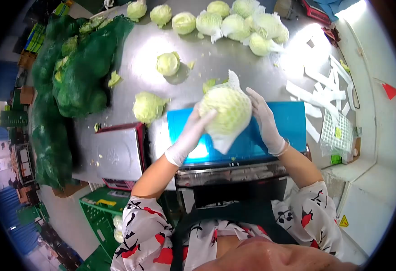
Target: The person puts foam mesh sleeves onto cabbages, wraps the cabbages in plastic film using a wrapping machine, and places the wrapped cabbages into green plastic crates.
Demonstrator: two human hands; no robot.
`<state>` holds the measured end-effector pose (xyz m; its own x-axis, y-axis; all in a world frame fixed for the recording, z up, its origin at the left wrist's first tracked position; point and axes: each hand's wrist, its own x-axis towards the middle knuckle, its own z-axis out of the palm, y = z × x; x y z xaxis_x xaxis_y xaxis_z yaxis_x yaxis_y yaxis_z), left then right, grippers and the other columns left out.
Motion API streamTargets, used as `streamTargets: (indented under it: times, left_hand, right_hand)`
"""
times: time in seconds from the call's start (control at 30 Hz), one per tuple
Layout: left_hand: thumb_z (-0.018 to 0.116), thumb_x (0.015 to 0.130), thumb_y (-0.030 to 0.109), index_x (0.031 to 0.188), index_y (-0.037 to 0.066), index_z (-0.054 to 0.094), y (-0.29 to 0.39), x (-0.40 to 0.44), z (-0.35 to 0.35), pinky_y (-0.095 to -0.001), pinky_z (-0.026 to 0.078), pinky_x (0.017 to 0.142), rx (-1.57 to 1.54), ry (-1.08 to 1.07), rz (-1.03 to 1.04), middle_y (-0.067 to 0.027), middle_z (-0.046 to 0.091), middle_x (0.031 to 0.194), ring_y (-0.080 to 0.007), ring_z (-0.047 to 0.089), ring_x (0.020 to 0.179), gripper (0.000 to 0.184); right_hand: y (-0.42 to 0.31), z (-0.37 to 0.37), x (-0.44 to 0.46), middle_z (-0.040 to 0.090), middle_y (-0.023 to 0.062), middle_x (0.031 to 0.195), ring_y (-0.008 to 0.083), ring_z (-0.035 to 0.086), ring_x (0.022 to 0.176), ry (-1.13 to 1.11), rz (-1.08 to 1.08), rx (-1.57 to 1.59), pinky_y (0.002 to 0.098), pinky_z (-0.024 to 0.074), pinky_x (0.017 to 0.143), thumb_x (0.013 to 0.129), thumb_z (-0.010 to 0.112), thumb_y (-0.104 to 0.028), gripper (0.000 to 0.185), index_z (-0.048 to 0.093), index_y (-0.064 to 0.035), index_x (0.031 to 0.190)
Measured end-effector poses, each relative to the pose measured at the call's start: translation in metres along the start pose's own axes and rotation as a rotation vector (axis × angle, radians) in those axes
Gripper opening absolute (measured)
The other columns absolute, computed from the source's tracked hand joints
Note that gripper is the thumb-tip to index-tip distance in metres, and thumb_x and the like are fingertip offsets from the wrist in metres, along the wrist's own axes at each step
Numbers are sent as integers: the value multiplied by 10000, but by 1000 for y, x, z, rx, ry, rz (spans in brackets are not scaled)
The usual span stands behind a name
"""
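A pale green cabbage (228,113) in a white foam net sleeve is held above a shiny blue panel (286,119). My left hand (193,131), in a white glove, grips its left side, with the thumb over the front and the other fingers partly hidden. My right hand (266,123), also gloved, is at the cabbage's right side with fingers stretched out and close against the net; whether they press on it I cannot tell. The net's loose ends stick out above and below. Behind the cabbage a loose leaf (209,84) shows.
Bare cabbages (148,107) and several netted ones (237,28) sit on the metal table (130,83). Full green mesh bags (84,77) line the left. A scale with a metal plate (119,151) stands near left. Flattened foam nets (313,95) lie at right; a green crate (101,217) is below left.
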<state>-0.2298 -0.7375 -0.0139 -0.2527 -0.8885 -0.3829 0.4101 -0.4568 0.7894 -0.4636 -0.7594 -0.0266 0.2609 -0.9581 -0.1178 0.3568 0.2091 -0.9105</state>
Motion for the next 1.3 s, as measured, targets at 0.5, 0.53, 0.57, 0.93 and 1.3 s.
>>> streamTargets:
  times: [0.5, 0.53, 0.57, 0.93, 1.3]
  left_hand:
    - [815, 812, 266, 1426, 5, 491, -87, -156, -7, -365, 513, 790, 1506, 627, 493, -103, 658, 891, -249, 629, 880, 741]
    - [799, 814, 349, 1423, 8, 496, -98, -170, -16, -395, 479, 812, 1657, 690, 485, -105, 659, 908, -259, 618, 899, 760]
    - [787, 814, 398, 1423, -1, 492, -110, -176, -17, -416, 460, 839, 1734, 708, 469, -102, 660, 911, -271, 610, 913, 786]
    - [642, 923, 37, 1159, 52, 740, -116, -187, 20, -250, 482, 742, 719, 141, 322, -44, 645, 834, -121, 577, 793, 256]
    - [913, 673, 290, 1593, 32, 173, 12, -151, 47, -439, 274, 1203, 886, 16, 625, -201, 285, 1612, -331, 336, 1468, 1209]
  right_hand:
    - [0, -52, -175, 530, 224, 1348, 372, 468, 1284, 550, -332, -1319, 459, 348, 1103, 922, 710, -270, 585, 498, 26, 1379]
    - [10, -68, -191, 535, 229, 1327, 384, 469, 1272, 659, -334, -1487, 484, 342, 1099, 908, 720, -297, 603, 506, 20, 1373]
    - [23, -77, -203, 534, 234, 1319, 391, 472, 1261, 665, -256, -1532, 502, 334, 1100, 904, 716, -319, 609, 510, 15, 1369]
    - [-16, -61, -222, 717, 60, 934, 148, 622, 811, 175, 88, -605, 256, 482, 786, 916, 643, -75, 176, 753, 1, 1030]
    - [-148, -50, -141, 482, 258, 1446, 361, 380, 1421, -261, -175, -739, 404, 256, 1198, 699, 859, -210, 892, 435, 35, 1445]
